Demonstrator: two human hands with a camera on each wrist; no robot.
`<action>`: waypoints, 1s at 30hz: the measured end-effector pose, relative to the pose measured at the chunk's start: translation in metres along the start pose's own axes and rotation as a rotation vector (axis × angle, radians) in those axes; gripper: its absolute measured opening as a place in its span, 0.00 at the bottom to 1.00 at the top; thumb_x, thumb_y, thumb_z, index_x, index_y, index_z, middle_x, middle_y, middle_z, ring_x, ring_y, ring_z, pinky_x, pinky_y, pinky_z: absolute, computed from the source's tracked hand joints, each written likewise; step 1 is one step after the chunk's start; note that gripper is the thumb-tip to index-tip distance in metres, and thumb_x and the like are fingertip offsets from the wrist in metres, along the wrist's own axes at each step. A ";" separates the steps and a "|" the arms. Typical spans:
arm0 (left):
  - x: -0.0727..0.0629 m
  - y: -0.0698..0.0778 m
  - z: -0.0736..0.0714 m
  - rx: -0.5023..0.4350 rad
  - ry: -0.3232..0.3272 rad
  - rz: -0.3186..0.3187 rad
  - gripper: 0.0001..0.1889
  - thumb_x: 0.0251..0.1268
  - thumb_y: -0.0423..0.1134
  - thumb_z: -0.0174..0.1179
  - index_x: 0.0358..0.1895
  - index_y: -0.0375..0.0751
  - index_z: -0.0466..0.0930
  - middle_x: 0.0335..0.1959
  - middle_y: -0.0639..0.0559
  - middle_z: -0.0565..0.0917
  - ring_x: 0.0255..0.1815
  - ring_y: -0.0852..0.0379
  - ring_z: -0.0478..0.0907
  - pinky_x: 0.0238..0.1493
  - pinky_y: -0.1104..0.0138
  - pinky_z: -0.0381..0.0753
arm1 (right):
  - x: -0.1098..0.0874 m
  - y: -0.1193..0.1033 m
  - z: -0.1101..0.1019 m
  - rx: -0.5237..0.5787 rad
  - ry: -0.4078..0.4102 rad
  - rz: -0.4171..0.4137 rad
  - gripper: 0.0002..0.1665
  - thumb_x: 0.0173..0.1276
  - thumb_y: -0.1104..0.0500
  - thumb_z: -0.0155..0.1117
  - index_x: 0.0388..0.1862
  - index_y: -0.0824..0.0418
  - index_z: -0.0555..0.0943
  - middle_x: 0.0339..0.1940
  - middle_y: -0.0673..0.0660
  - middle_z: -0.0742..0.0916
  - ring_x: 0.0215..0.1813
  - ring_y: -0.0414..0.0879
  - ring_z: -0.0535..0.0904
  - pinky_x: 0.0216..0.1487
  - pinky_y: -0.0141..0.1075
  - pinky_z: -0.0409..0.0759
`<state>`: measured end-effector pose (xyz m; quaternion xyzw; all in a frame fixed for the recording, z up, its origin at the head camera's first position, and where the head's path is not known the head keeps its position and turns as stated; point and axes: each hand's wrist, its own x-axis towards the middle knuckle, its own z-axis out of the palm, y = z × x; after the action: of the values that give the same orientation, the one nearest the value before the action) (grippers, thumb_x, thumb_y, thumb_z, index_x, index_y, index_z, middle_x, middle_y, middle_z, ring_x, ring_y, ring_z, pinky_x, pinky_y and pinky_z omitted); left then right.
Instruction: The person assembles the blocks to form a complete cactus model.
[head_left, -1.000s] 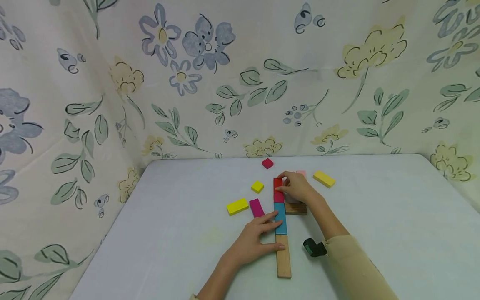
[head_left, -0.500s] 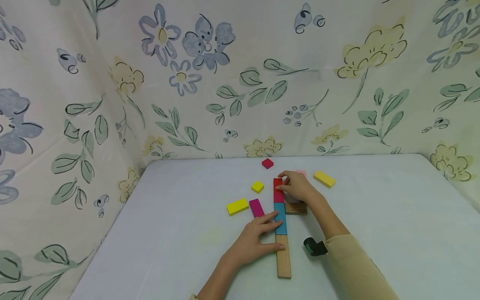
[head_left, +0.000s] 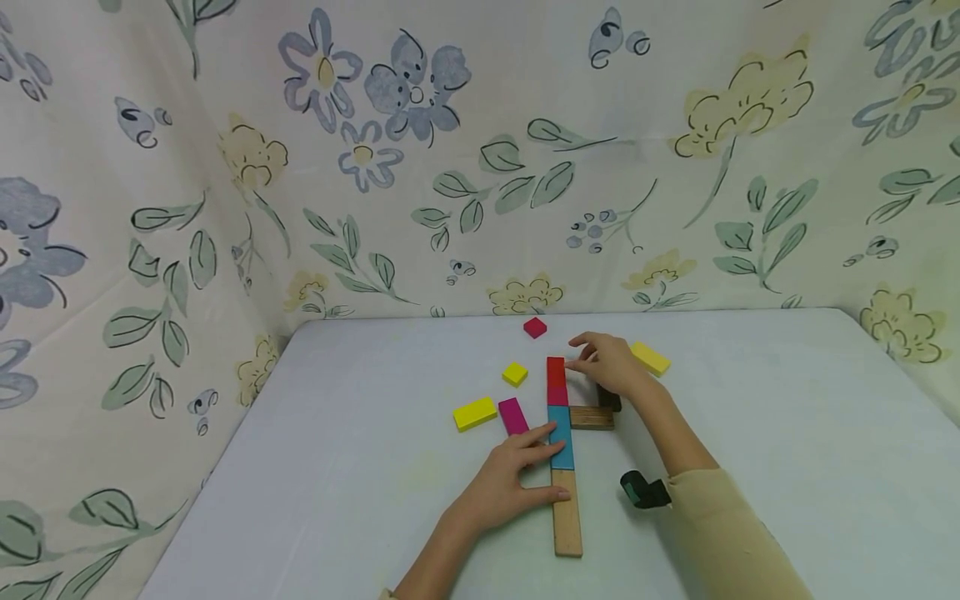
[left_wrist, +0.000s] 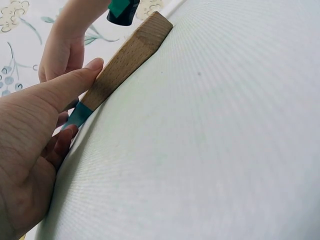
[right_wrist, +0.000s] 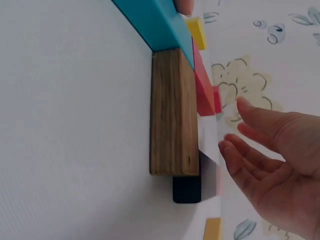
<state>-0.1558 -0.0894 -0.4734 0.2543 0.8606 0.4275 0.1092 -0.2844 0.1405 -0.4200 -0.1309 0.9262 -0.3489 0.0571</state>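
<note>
A straight row of blocks runs away from me in the head view: a light wooden block (head_left: 567, 525), a blue block (head_left: 562, 450) and a red block (head_left: 557, 383). My left hand (head_left: 506, 483) rests its fingertips on the blue block and its thumb on the wooden one. In the left wrist view that thumb lies along the wooden block (left_wrist: 125, 62). Just right of the red block, my right hand (head_left: 609, 364) hovers with loosely bent fingers and holds nothing. A brown wooden block (right_wrist: 174, 112) juts out rightward from the blue block (right_wrist: 155, 22).
Left of the row lie a magenta block (head_left: 513, 415), a yellow block (head_left: 475, 413) and a small yellow block (head_left: 514, 374). A small red block (head_left: 535, 327) sits near the far edge. Behind my right hand are a yellow-orange block (head_left: 651, 359) and a dark block (head_left: 611, 399).
My right hand has let go of the red block and shifted right, away from it. The dark block now shows below that hand. My left hand has stayed in place.
</note>
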 end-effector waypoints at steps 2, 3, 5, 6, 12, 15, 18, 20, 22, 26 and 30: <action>0.000 0.000 0.000 -0.001 0.001 -0.002 0.32 0.70 0.55 0.70 0.75 0.54 0.77 0.81 0.58 0.68 0.79 0.51 0.66 0.75 0.49 0.74 | -0.001 0.001 -0.004 0.008 0.011 -0.007 0.26 0.77 0.58 0.68 0.66 0.72 0.78 0.49 0.69 0.87 0.50 0.60 0.83 0.48 0.46 0.89; 0.000 0.000 0.000 -0.001 0.002 -0.002 0.32 0.70 0.55 0.70 0.75 0.54 0.77 0.81 0.58 0.68 0.79 0.51 0.66 0.75 0.49 0.74 | -0.002 0.002 -0.006 0.013 0.017 -0.009 0.26 0.77 0.58 0.68 0.66 0.72 0.78 0.49 0.69 0.87 0.51 0.61 0.83 0.48 0.46 0.89; -0.001 0.000 0.000 -0.002 0.003 -0.001 0.32 0.69 0.55 0.70 0.75 0.53 0.77 0.81 0.58 0.68 0.79 0.51 0.66 0.75 0.49 0.73 | -0.004 0.003 -0.011 0.023 0.030 -0.014 0.25 0.77 0.58 0.67 0.66 0.72 0.78 0.48 0.68 0.87 0.50 0.60 0.84 0.48 0.46 0.89; -0.001 0.000 0.000 -0.001 0.003 -0.001 0.32 0.69 0.55 0.70 0.75 0.54 0.77 0.81 0.58 0.68 0.79 0.51 0.66 0.75 0.49 0.73 | -0.005 0.003 -0.013 0.029 0.038 -0.019 0.25 0.77 0.58 0.68 0.66 0.73 0.78 0.47 0.68 0.87 0.49 0.60 0.84 0.48 0.46 0.88; -0.001 0.000 0.001 -0.001 0.008 0.006 0.33 0.69 0.56 0.70 0.75 0.53 0.77 0.82 0.59 0.68 0.79 0.51 0.66 0.76 0.49 0.73 | -0.010 0.013 -0.026 0.015 0.083 -0.030 0.24 0.77 0.59 0.67 0.65 0.72 0.79 0.50 0.70 0.87 0.50 0.64 0.84 0.47 0.49 0.88; -0.001 0.000 0.001 -0.002 0.007 0.007 0.33 0.69 0.55 0.70 0.75 0.53 0.77 0.82 0.59 0.68 0.79 0.51 0.66 0.75 0.49 0.73 | -0.013 0.018 -0.032 -0.003 0.104 -0.024 0.24 0.78 0.58 0.66 0.65 0.72 0.79 0.52 0.72 0.87 0.52 0.66 0.84 0.49 0.52 0.88; -0.001 -0.001 0.001 -0.001 0.007 0.005 0.33 0.69 0.56 0.70 0.75 0.53 0.76 0.82 0.59 0.68 0.79 0.52 0.66 0.75 0.49 0.73 | -0.016 0.023 -0.039 -0.010 0.127 -0.015 0.24 0.78 0.58 0.66 0.65 0.72 0.79 0.54 0.73 0.86 0.52 0.67 0.83 0.49 0.53 0.88; -0.001 -0.001 0.001 0.000 0.008 0.005 0.33 0.69 0.56 0.70 0.75 0.53 0.76 0.82 0.59 0.68 0.79 0.52 0.66 0.75 0.49 0.74 | -0.018 0.025 -0.043 -0.015 0.143 -0.010 0.24 0.78 0.58 0.67 0.65 0.72 0.79 0.54 0.73 0.86 0.52 0.68 0.83 0.50 0.54 0.87; -0.001 -0.001 0.001 0.001 0.010 0.005 0.33 0.69 0.56 0.70 0.75 0.53 0.76 0.82 0.59 0.68 0.79 0.52 0.66 0.75 0.50 0.74 | -0.020 0.028 -0.047 -0.018 0.159 -0.004 0.24 0.78 0.58 0.67 0.65 0.72 0.79 0.55 0.74 0.86 0.52 0.68 0.83 0.50 0.56 0.86; -0.001 -0.002 0.001 0.000 0.013 0.007 0.33 0.69 0.55 0.70 0.75 0.53 0.77 0.82 0.60 0.68 0.79 0.52 0.66 0.75 0.50 0.73 | -0.025 0.034 -0.054 -0.020 0.187 0.006 0.24 0.79 0.58 0.66 0.65 0.72 0.79 0.57 0.74 0.86 0.54 0.69 0.83 0.55 0.60 0.83; -0.001 -0.002 0.001 -0.001 0.011 0.005 0.33 0.69 0.55 0.70 0.75 0.54 0.77 0.82 0.60 0.68 0.80 0.52 0.65 0.76 0.49 0.73 | -0.027 0.042 -0.059 -0.016 0.203 0.022 0.24 0.80 0.58 0.63 0.67 0.72 0.78 0.60 0.75 0.84 0.56 0.70 0.81 0.58 0.62 0.81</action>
<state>-0.1549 -0.0898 -0.4756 0.2539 0.8604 0.4296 0.1036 -0.2787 0.2154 -0.4029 -0.0849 0.9314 -0.3523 -0.0341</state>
